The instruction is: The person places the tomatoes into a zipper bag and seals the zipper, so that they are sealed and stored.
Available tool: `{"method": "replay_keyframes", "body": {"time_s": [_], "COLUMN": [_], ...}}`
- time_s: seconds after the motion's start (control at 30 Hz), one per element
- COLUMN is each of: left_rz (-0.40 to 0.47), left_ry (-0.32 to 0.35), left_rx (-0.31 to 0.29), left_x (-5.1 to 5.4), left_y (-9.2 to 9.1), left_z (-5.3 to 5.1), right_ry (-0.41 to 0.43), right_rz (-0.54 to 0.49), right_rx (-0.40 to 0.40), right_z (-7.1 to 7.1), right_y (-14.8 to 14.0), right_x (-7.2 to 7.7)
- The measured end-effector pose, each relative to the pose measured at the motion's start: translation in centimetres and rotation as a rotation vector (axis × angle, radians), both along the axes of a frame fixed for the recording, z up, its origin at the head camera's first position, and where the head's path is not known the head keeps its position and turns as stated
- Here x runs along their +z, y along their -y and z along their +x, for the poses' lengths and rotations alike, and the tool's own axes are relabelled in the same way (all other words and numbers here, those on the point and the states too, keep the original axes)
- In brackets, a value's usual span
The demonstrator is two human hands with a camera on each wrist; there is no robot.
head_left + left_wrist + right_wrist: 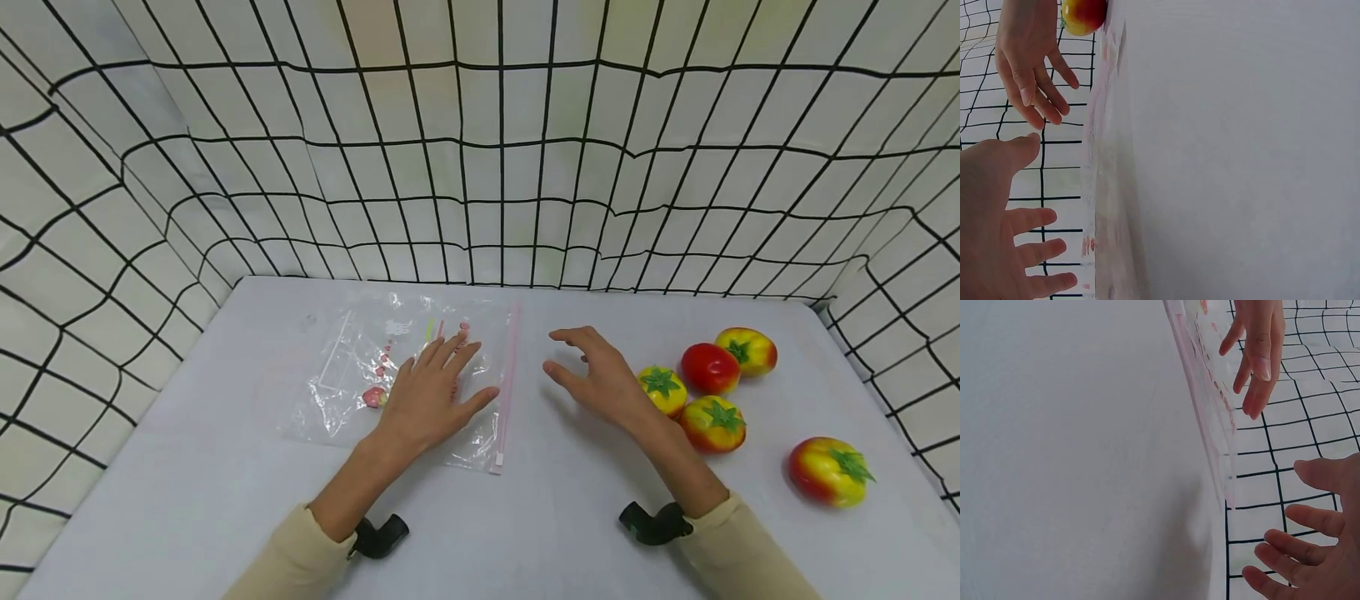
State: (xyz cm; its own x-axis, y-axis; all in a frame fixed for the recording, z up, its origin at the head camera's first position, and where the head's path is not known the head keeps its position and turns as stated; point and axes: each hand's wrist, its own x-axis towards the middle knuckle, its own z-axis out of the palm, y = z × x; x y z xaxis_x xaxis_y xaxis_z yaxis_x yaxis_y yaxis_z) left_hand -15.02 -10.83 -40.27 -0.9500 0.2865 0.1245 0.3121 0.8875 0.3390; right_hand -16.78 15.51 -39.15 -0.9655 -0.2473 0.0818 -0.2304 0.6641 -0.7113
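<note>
A clear plastic bag point(337, 400) with a pink zip edge and small red prints lies flat on the table. Over its middle is the left hand point(423, 400), fingers spread, holding nothing; the left wrist view shows this hand point(1004, 231) above the bag point(1107, 206). The right hand point(607, 383) is to the right of the zip edge, fingers apart and slightly bent, with nothing in it; it also shows in the right wrist view point(1310, 544). Just beside its wrist are a yellow-red fruit point(662, 392) and another one point(712, 425).
Behind those, a red fruit point(710, 368) touches a yellow-red one point(746, 352). A separate fruit point(828, 472) lies farther right on the white table point(225, 467). Black netting point(501, 200) over pale sheets stands behind and at both sides.
</note>
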Motion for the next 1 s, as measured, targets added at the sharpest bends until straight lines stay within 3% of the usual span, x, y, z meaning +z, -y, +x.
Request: {"method": "replay_keyframes", "body": {"time_s": [0.5, 1.0], "left_rz": [-0.01, -0.016], "left_ry": [0.053, 0.132], "left_rx": [-0.047, -0.072], "left_x": [-0.3, -1.3], "left_y": [0.0, 1.0], "left_z": [0.2, 0.2], "right_ry": [0.06, 0.063], "right_rz": [-0.059, -0.014], "right_rx": [0.061, 0.124], "right_z": [-0.5, -1.5], "right_y": [1.1, 2.2], "right_x": [-1.2, -2.3]}}
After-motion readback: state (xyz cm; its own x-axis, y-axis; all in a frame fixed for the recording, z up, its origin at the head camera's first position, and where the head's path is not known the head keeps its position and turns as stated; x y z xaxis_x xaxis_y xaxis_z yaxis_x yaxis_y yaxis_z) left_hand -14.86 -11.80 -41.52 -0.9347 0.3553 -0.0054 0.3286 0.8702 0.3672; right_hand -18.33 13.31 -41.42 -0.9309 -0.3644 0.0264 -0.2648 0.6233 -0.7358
